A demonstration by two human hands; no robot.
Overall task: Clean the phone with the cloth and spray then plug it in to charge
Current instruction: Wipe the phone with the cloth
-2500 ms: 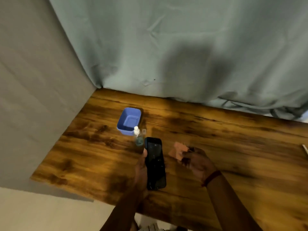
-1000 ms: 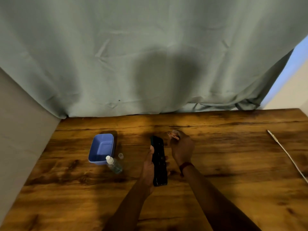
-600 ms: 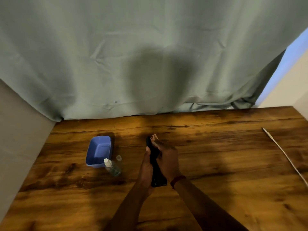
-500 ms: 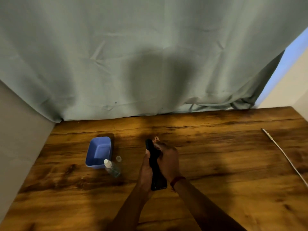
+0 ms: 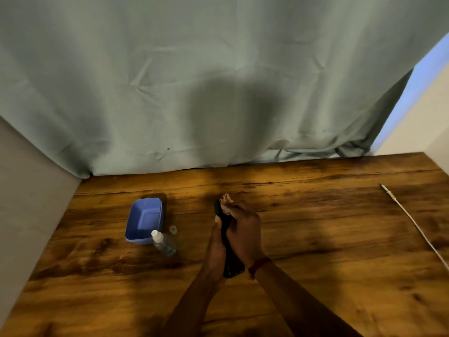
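My left hand (image 5: pixel 215 246) grips the black phone (image 5: pixel 232 268) along its left edge, holding it over the middle of the wooden table (image 5: pixel 315 239). My right hand (image 5: pixel 244 233) lies over the phone's screen, pressing a small pinkish cloth (image 5: pixel 226 200) against its far end; only a corner of the cloth shows past my fingers. A small clear spray bottle (image 5: pixel 164 243) with a white nozzle lies on the table to the left, its clear cap (image 5: pixel 173 229) beside it. A white charging cable (image 5: pixel 413 222) runs along the table's right side.
A blue plastic tub (image 5: pixel 143 221) stands just behind the spray bottle. A grey-green curtain (image 5: pixel 194 93) hangs along the table's far edge. A grey wall (image 5: pixel 29 190) borders the left side.
My right hand came onto the phone with the cloth and now covers the screen, rubbing near its far end. My head turned right and the cable came into view.
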